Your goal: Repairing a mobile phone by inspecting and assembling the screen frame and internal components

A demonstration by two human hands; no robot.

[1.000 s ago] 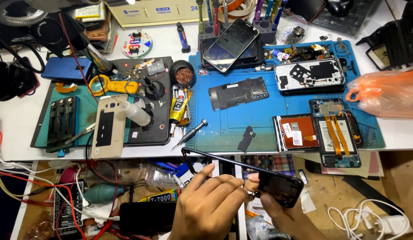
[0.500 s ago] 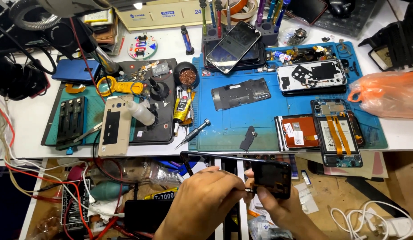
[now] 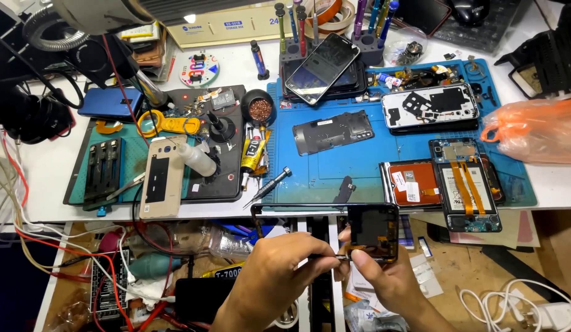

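On the left of the bench (image 3: 46, 178) lie a gold phone back (image 3: 163, 177) and a small screwdriver (image 3: 270, 186). Below the bench edge, the left hand (image 3: 270, 280) has its fingers pinched together on a thin metal tool (image 3: 331, 258). The tool tip touches a black phone frame (image 3: 325, 226), which the right hand (image 3: 384, 276) grips by its dark end. The frame looks thin, light and easy to bend or crack, so holding its edges seems safest. Opened phones (image 3: 464, 187) crowd the blue mat (image 3: 353, 163) nearby.

One head-worn camera looks steeply down from above the bench (image 3: 52, 178), facing its far edge. The hands sit close at the bottom; the blue mat (image 3: 359, 166) lies mid-frame.
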